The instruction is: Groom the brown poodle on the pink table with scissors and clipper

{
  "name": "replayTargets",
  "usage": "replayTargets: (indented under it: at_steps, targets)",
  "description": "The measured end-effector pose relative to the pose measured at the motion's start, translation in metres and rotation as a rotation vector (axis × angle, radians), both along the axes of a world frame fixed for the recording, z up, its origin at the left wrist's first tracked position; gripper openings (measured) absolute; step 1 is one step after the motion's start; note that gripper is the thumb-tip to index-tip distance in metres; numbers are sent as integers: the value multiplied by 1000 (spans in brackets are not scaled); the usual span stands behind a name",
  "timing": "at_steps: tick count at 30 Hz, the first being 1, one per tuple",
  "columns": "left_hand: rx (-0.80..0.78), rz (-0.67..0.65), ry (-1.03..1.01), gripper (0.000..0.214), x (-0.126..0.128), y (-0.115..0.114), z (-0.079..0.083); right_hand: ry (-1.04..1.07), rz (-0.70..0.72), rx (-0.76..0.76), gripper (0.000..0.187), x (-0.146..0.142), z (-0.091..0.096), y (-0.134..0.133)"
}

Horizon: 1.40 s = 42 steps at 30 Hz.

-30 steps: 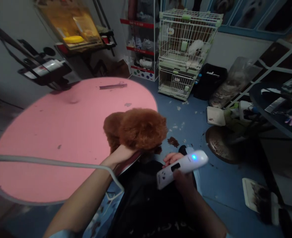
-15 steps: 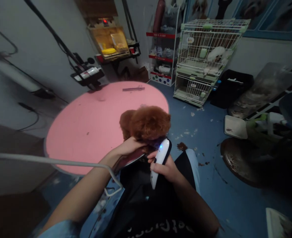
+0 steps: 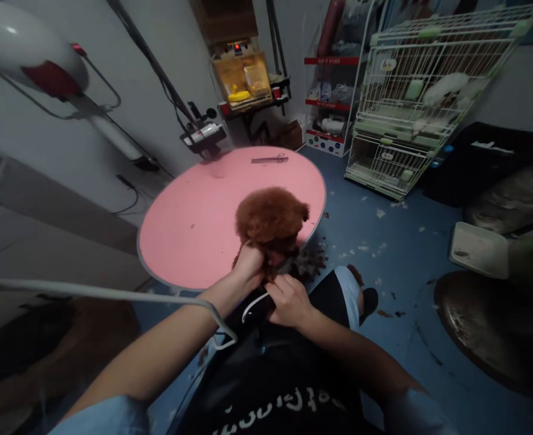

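Head view, left to right: at 10 o'clock a white-and-red blower nozzle (image 3: 26,57) hangs by the wall, and a pale cable (image 3: 112,294) crosses the frame at 8 o'clock. A round pink tabletop (image 3: 189,235) fills the centre-left, with a dark comb or scissors (image 3: 269,159) at its far rim, toward 12 o'clock. A small brown curly-coated dog (image 3: 272,217) is at the table's near-right edge, mid-frame. The left hand (image 3: 249,266) is closed on the dog's near underside, at 7 o'clock from its body, fingers sunk in fur. Just right of it, the right hand (image 3: 289,300) is clenched around a white-edged handheld clipper (image 3: 254,306), mostly hidden under the fingers. As far as it shows, its long axis runs from 7 o'clock up to 1 o'clock. The dog lies at 11 o'clock from that grip, and the left hand is the nearer to it. Brown fur clippings (image 3: 312,261) lie at 4 o'clock from the dog. A white wire cage (image 3: 425,96) stands at 2 o'clock.
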State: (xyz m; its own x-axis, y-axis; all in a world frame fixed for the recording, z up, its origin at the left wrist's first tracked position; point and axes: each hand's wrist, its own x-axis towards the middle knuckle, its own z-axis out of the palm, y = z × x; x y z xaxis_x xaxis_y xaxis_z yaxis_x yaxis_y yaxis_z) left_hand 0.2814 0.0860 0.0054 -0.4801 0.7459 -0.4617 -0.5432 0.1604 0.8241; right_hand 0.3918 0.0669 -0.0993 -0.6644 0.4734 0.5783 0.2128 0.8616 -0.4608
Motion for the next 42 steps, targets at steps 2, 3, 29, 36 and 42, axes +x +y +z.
replayTargets:
  at_steps: [2,3,29,36,42]
  targets:
    - [-15,53,61,13,1,2,-2,130,47,-221,21,6,-4,-3]
    - [-3,43,64,12,2,2,-3,240,42,-381,23,10,-6,-5]
    - [30,-128,-219,31,9,8,-26,1126,-226,-1425,37,16,7,-12]
    - [107,-127,-173,31,12,8,-23,1242,-307,-1495,31,13,9,-12]
    - [69,-170,-254,31,9,6,-21,1160,-339,-1381,29,20,12,-13]
